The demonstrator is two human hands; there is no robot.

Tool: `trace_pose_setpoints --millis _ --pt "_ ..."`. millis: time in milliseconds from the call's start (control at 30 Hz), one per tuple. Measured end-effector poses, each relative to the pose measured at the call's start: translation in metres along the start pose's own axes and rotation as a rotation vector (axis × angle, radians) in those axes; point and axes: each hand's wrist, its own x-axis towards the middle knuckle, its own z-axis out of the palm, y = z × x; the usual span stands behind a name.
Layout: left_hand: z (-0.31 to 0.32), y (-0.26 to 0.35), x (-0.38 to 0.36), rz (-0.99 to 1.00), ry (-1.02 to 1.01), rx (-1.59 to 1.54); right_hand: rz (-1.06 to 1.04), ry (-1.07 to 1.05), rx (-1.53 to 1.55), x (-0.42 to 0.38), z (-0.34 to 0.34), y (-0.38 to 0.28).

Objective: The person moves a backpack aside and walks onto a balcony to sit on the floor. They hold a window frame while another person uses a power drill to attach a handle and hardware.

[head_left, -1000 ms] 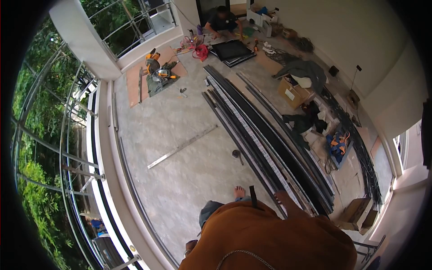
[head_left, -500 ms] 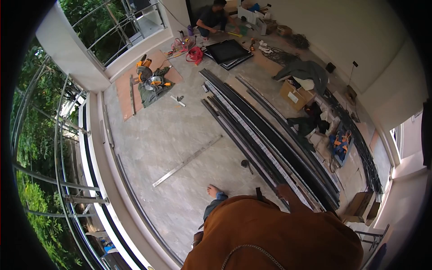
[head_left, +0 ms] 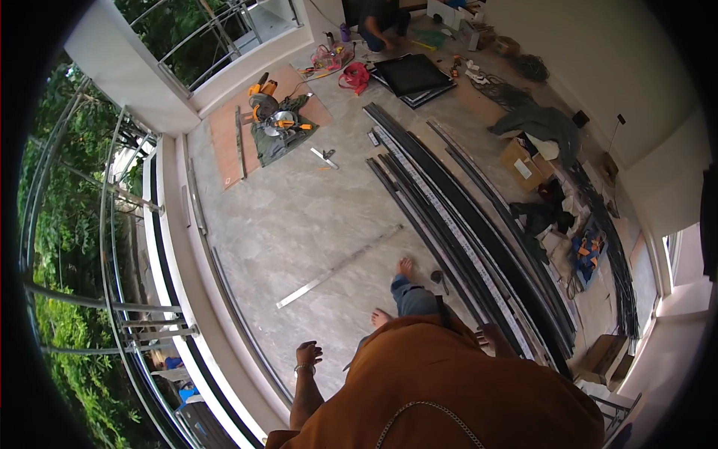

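Note:
My left hand point(head_left: 309, 353), with a bracelet at its wrist, hangs over the bare floor on the left, its fingers loosely bent and holding nothing. Close to my right side, my right hand point(head_left: 491, 339) hangs low with its fingers apart, overlapping the near end of the long dark metal profiles point(head_left: 456, 232) in this view. Beside my forward foot lies a small black tape measure point(head_left: 440, 278). Ahead of my feet a long metal straightedge point(head_left: 340, 267) rests flat on the concrete.
A yellow mitre saw point(head_left: 274, 112) stands on a brown board at the far left. Near the back wall a person point(head_left: 380, 26) crouches behind black framed panels point(head_left: 415, 76). An open cardboard box point(head_left: 523, 166) and a cable coil point(head_left: 531, 67) lie to the right.
My left hand has come into view on the left. One foot has stepped forward near the tape measure. My right hand has shifted slightly right and down, and the whole view has moved.

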Motion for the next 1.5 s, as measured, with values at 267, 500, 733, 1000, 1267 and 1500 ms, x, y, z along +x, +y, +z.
trace_pose_setpoints --millis 267,500,733,1000,1267,1500 --pt "-0.004 -0.221 0.176 0.338 -0.158 0.758 -0.146 -0.021 -0.044 0.059 0.027 -0.165" --pt "0.058 0.005 0.038 -0.091 0.066 0.185 -0.25 -0.1 -0.118 0.089 0.039 -0.3" --pt "0.12 0.166 0.007 0.078 0.018 -0.096 -0.335 -0.042 -0.154 0.056 0.028 -0.43" --pt "0.13 0.185 -0.019 0.077 0.083 0.114 -0.325 -0.083 -0.295 0.07 0.041 -0.44" --pt "0.116 0.135 -0.044 -0.163 0.165 0.137 -0.1 -0.169 -0.082 0.096 0.038 -0.391" --pt "0.106 0.131 -0.022 -0.259 0.197 -0.085 -0.023 -0.223 -0.193 0.115 0.031 -0.383"
